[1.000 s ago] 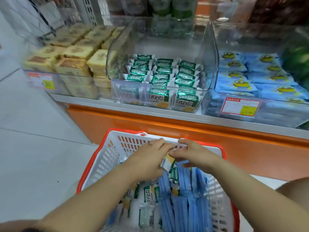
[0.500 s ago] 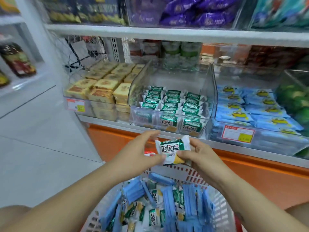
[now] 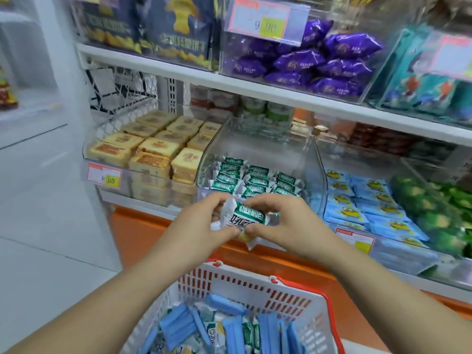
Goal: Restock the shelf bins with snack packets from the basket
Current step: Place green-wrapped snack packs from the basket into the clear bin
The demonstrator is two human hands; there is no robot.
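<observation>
I pinch a green-and-white snack packet (image 3: 245, 222) between my left hand (image 3: 204, 223) and right hand (image 3: 283, 223), just before the clear bin (image 3: 316, 159), above the basket (image 3: 255, 284).

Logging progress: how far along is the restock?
Done: clear plastic shelf bin holds rows of green-and-white packets. In hand: left hand and right hand pinch one green-and-white snack packet in front of it. Left: white basket with red rim holds many blue packets and green ones.

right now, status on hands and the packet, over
Left hand and right hand both pinching one green-and-white snack packet. Held before the clear bin of matching packets. Nothing blocking.
</observation>
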